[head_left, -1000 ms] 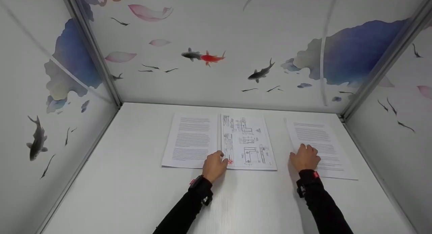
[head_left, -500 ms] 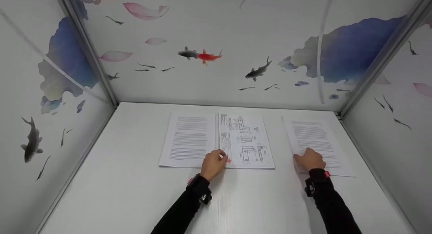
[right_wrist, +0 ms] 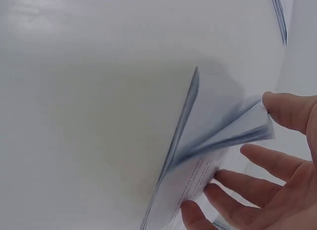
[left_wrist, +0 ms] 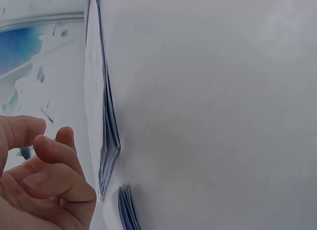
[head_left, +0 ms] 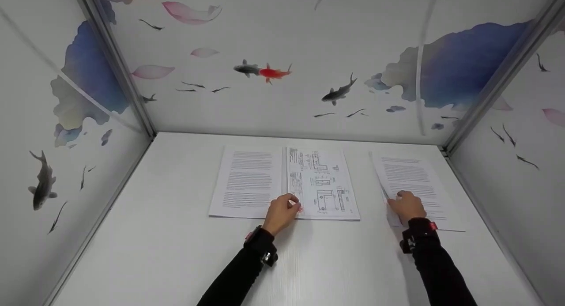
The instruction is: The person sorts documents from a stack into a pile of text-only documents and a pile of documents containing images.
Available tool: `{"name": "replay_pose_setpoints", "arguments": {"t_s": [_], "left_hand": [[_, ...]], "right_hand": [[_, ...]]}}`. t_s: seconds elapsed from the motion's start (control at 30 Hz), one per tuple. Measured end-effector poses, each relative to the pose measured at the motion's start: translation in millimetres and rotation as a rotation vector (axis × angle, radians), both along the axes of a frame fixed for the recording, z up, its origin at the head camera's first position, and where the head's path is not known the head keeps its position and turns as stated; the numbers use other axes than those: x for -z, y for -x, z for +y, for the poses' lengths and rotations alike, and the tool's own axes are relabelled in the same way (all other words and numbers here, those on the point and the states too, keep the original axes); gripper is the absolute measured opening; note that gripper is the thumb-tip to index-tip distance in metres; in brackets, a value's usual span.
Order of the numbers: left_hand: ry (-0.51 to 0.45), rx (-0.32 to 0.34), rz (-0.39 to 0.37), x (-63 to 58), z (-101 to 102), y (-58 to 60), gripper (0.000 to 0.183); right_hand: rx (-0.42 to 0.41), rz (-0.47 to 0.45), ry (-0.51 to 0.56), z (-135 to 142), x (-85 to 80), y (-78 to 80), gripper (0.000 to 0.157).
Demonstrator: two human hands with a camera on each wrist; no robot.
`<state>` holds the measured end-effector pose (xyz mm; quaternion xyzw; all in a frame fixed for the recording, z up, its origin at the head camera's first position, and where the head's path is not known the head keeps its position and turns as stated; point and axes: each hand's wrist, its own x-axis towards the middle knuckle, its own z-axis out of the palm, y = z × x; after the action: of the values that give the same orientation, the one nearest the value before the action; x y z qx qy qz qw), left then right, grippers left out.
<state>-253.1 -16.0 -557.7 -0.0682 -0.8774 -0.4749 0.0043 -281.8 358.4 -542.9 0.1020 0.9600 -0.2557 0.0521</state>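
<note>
In the head view my left hand [head_left: 281, 213] lies over the lower left corner of a paper stack with a technical drawing [head_left: 331, 182] on top. Its fingers are loosely bent, with nothing between them in the left wrist view. My right hand [head_left: 407, 207] is at the lower left part of a stack of printed text pages [head_left: 410, 173]. Seen from the right wrist, the thumb and fingers pinch a turned-up corner of the upper sheets [right_wrist: 237, 128], bent away from the sheets below. Part of that stack is hidden under the hand.
Another stack of text pages [head_left: 249, 178] lies just left of the drawing. All three stacks rest on a white table [head_left: 176, 244]. Panels printed with fish and petals [head_left: 198, 111] enclose its back and sides.
My right hand has shifted right and lifted the lower left corner of the top text sheets. The left hand has stayed by the drawing's corner, its fingers slightly moved.
</note>
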Motion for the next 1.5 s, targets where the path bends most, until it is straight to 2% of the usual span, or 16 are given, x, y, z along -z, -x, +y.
{"name": "replay_pose_setpoints", "arguments": {"t_s": [0.07, 0.17, 0.43, 0.57, 0.67, 0.8, 0.9, 1.23, 1.4, 1.5], "left_hand": [[-0.018, 0.020, -0.008, 0.1, 0, 0.3, 0.014], [-0.031, 0.045, -0.027, 0.5, 1, 0.5, 0.015], [-0.051, 0.072, -0.046, 1.1, 1, 0.1, 0.016], [-0.059, 0.074, -0.063, 1.7, 1, -0.3, 0.015], [-0.071, 0.075, -0.074, 2.4, 1, -0.9, 0.016], [-0.086, 0.080, -0.074, 2.8, 1, -2.0, 0.016], [-0.092, 0.083, -0.070, 3.4, 2, -2.1, 0.017], [-0.097, 0.093, -0.100, 6.2, 2, -2.8, 0.019], [-0.087, 0.098, -0.075, 7.4, 1, -3.1, 0.020], [-0.088, 0.097, -0.064, 7.8, 1, -2.5, 0.020]], "right_hand": [[-0.001, 0.030, 0.000, 2, -0.9, 0.5, 0.047], [0.000, 0.084, -0.014, 4, -2.0, -0.5, 0.042], [0.049, 0.154, -0.025, 11, -3.2, -3.8, 0.036], [0.059, 0.188, -0.036, 14, -1.6, -4.9, 0.043], [0.030, 0.228, -0.058, 17, 1.2, -4.8, 0.052], [-0.048, 0.283, -0.104, 19, 4.9, -3.6, 0.042], [-0.078, 0.285, -0.121, 17, 5.2, -3.2, 0.033], [-0.064, 0.222, -0.096, 5, 4.8, -2.3, 0.034], [-0.025, 0.231, -0.112, 1, 8.0, -1.1, 0.053], [-0.016, 0.265, -0.128, 2, 8.8, -2.2, 0.042]]}}
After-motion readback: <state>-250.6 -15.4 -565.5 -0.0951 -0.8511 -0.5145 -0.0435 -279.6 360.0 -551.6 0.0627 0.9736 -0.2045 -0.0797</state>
